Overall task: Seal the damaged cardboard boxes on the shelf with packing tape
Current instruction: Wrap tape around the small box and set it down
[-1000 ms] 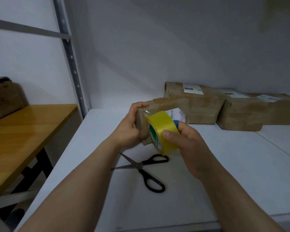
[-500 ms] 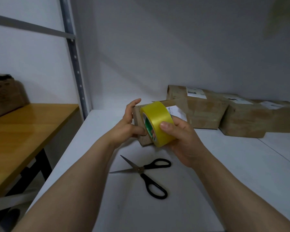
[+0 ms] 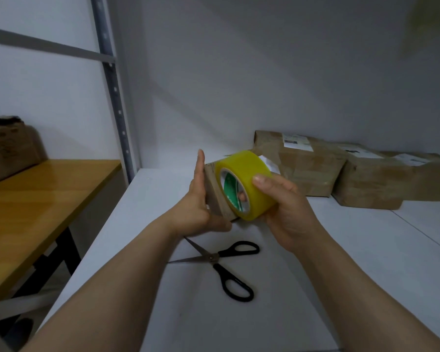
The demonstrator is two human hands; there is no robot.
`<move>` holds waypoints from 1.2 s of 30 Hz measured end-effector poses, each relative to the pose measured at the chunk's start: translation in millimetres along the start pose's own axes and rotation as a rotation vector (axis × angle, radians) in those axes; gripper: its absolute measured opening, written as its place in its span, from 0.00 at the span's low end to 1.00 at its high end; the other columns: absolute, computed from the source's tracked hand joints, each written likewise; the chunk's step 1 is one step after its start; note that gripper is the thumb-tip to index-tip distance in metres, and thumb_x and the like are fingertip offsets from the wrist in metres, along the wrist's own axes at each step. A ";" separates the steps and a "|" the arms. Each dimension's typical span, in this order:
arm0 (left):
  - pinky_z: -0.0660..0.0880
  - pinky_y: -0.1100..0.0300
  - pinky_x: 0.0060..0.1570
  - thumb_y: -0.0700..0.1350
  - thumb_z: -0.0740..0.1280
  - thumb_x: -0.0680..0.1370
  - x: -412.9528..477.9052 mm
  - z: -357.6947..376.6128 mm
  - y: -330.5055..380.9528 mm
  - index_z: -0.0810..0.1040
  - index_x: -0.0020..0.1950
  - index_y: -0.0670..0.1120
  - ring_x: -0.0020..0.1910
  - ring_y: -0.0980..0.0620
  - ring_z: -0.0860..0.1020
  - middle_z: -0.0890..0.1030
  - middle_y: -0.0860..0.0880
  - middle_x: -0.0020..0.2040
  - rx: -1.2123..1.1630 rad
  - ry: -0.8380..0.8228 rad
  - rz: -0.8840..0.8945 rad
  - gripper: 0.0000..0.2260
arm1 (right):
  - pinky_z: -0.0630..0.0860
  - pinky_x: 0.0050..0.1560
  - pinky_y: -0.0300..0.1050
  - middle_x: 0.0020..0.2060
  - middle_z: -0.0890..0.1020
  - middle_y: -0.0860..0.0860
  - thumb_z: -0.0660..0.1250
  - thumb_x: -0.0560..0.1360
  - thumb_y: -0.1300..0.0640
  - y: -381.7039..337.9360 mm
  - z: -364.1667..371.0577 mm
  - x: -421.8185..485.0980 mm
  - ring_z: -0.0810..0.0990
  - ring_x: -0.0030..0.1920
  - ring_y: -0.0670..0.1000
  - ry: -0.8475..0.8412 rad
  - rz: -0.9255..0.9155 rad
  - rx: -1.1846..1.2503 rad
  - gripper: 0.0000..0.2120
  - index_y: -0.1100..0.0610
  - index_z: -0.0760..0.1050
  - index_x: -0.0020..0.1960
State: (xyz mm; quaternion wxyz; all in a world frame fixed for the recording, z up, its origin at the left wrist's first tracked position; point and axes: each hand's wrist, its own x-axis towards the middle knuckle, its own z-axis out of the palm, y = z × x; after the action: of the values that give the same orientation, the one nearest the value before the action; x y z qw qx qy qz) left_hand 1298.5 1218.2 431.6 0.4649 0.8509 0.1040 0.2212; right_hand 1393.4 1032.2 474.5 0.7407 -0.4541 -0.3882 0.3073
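The small cardboard box (image 3: pixel 213 189) is held up between both hands, seemingly just off the white shelf (image 3: pixel 366 250), above the open scissors (image 3: pixel 224 260) and in front of the three larger boxes (image 3: pixel 308 171) lined up along the back wall. Compared with a second ago, the left hand (image 3: pixel 198 201) no longer wraps its fingers round the box's end. They now stand straight and flat against that end, with the thumb lying under the bottom edge, so the hand braces and supports the box without clutching it. The right hand (image 3: pixel 287 207) grips the yellow tape roll (image 3: pixel 244 185), thumb on the outer band and a fingertip showing through the core. The roll sits higher than it did a moment back, pressed against the near face of the box with its open core turned toward the camera. This looks like the roll being carried round the box while the flattened left hand smooths the tape down on the end, so the sealing of this first box is probably under way. Whether a strip is actually pulled out and stuck cannot be told, as no loose tape shows. The boxes at the back lie untouched, so most of the job seems to remain. A wooden tabletop (image 3: pixel 36 199) stands off to the left.
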 end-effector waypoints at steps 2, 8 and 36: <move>0.80 0.63 0.51 0.36 0.82 0.67 -0.6 -3.8 0.5 0.25 0.73 0.69 0.58 0.58 0.80 0.69 0.59 0.69 -0.052 -0.041 -0.015 0.69 | 0.81 0.35 0.47 0.39 0.85 0.54 0.72 0.71 0.50 -10.4 4.6 -0.7 0.84 0.38 0.51 0.019 0.025 -0.020 0.10 0.56 0.84 0.46; 0.77 0.48 0.64 0.44 0.84 0.60 -3.1 -9.8 4.2 0.33 0.77 0.71 0.73 0.50 0.70 0.61 0.57 0.78 -0.249 -0.147 -0.140 0.68 | 0.76 0.44 0.52 0.51 0.86 0.49 0.73 0.69 0.42 -39.3 12.7 8.7 0.84 0.49 0.53 -0.021 0.166 -0.409 0.24 0.52 0.78 0.61; 0.63 0.53 0.75 0.65 0.76 0.58 -0.1 9.6 -3.9 0.26 0.76 0.60 0.76 0.51 0.60 0.57 0.56 0.73 0.237 0.076 0.066 0.67 | 0.83 0.51 0.51 0.57 0.83 0.52 0.68 0.79 0.42 -29.3 24.3 62.5 0.84 0.54 0.53 0.019 0.363 -0.542 0.19 0.51 0.75 0.64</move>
State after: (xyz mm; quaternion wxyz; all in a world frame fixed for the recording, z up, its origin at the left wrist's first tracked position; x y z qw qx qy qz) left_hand 1303.1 1213.1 423.9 0.3494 0.8939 0.1188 0.2545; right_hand 1407.5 1081.6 526.6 0.5297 -0.6993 -0.3617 0.3155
